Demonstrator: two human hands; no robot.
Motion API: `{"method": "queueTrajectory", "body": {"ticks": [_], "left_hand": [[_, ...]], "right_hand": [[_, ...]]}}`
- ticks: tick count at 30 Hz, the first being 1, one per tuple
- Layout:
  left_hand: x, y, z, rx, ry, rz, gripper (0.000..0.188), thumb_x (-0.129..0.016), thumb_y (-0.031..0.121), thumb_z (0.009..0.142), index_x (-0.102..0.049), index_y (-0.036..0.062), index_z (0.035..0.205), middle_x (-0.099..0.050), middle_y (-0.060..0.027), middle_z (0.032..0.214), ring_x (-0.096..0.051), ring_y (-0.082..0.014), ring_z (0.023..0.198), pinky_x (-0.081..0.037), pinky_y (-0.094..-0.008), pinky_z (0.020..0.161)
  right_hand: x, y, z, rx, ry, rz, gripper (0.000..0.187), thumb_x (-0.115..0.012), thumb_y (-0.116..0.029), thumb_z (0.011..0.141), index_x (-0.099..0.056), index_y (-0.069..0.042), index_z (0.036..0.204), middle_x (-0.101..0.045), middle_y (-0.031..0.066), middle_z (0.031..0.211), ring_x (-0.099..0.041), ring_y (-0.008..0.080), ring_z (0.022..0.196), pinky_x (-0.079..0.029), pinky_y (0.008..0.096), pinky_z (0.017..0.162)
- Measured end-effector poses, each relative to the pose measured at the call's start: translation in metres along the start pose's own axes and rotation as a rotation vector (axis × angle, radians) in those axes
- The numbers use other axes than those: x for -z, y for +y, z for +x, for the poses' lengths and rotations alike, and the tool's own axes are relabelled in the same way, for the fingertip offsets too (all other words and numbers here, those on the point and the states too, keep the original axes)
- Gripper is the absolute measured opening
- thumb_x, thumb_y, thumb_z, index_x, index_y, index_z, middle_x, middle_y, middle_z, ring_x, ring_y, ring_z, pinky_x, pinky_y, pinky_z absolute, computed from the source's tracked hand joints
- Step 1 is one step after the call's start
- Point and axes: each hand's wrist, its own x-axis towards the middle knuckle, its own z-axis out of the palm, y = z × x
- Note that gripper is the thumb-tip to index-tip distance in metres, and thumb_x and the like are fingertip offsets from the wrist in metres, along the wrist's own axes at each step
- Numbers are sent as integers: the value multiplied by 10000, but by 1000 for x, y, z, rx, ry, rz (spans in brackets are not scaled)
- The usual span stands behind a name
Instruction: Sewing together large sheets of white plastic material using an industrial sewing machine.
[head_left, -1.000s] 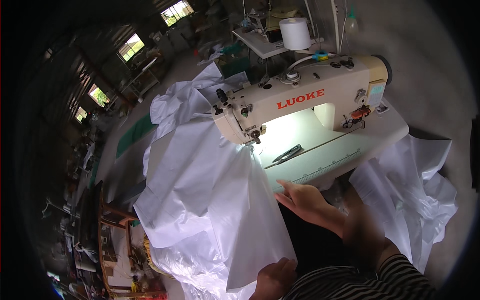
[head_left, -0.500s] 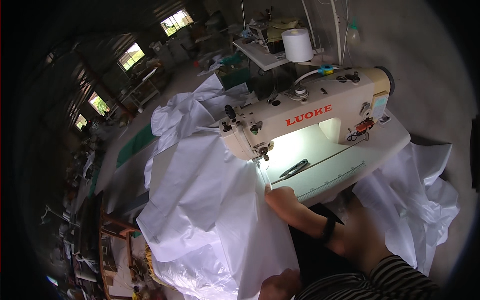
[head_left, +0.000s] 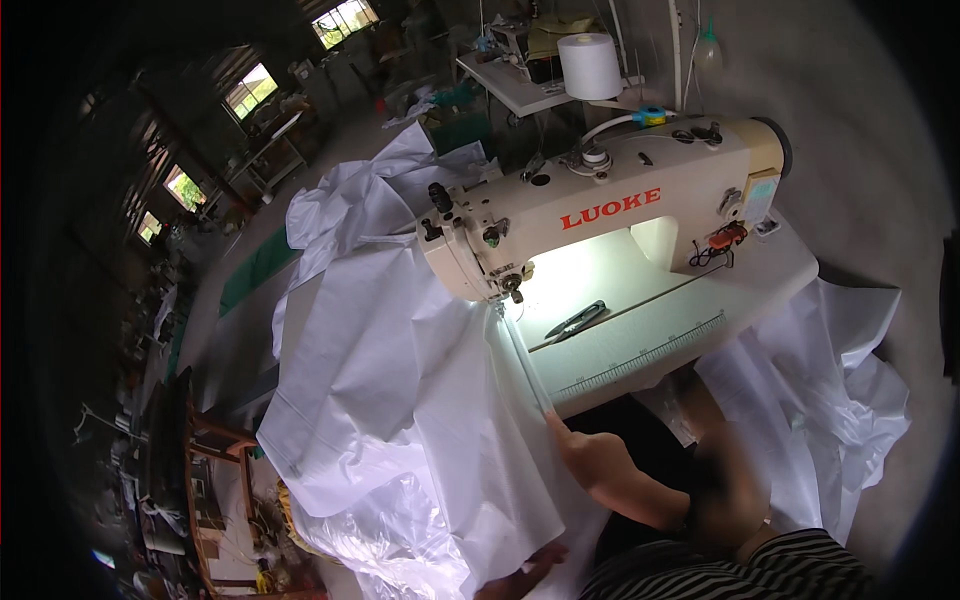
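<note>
White, sheet-like fabric (head_left: 380, 330) drapes over the left side of a sewing machine (head_left: 610, 200) and down toward me. A narrow folded strip of its edge runs from under the needle area toward my right hand (head_left: 590, 455). That hand is closed on the edge just off the front of the table, thumb and fingers pinched. Low in the view, my left hand (head_left: 522, 578) is at the hanging part of the fabric, its fingers closed around a fold and partly hidden. Thread snips (head_left: 577, 320) lie on the lit machine bed, apart from both hands.
More white fabric (head_left: 810, 390) hangs right of the table. A white thread cone (head_left: 589, 66) stands behind the machine. A red clip-like item with dark cord (head_left: 725, 238) is at the machine's right. A wooden frame (head_left: 215, 430) stands at left. Blurred skin-toned shape beside my right forearm.
My right hand has drawn back toward me, off the table's front edge, and more of the folded strip shows. My left hand has shifted slightly left. The whole view has shifted a little.
</note>
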Motion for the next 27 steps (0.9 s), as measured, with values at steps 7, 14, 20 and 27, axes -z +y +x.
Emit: {"method": "queueTrajectory", "body": {"ticks": [7,14,20,27], "left_hand": [[-4,-166,13,160,922,124,331,-706,42,812,-620,-17,1126,-655,-212,1086,-636,-368,1018,-525,-385,843],[-29,-242,46,-46,1041,-247,431,-579,182,963,-514,-37,1329,-543,-161,1323,-537,-246,1180,-465,-377,980],[49,-157,-12,-153,1168,-571,413,-582,94,962,-496,3,1356,-528,-152,1369,-507,-238,1251,-470,-391,994],[79,-51,39,-103,1150,-179,128,-538,50,942,-581,-39,1023,-633,-49,955,-571,-112,833,-465,-248,732]], "right_hand": [[6,0,-22,54,14,153,648,-599,-26,785,-429,88,1400,-632,87,663,-651,241,540,-516,340,477],[7,-17,-18,112,-39,74,634,-610,-43,789,-436,82,1385,-605,79,625,-623,227,497,-477,329,447],[4,-26,4,113,-102,-73,708,-651,-92,722,-448,120,1366,-572,17,566,-587,175,476,-436,317,430],[4,-10,69,120,-74,-218,644,-651,-62,756,-469,131,1342,-591,34,581,-602,180,489,-447,296,446]]}}
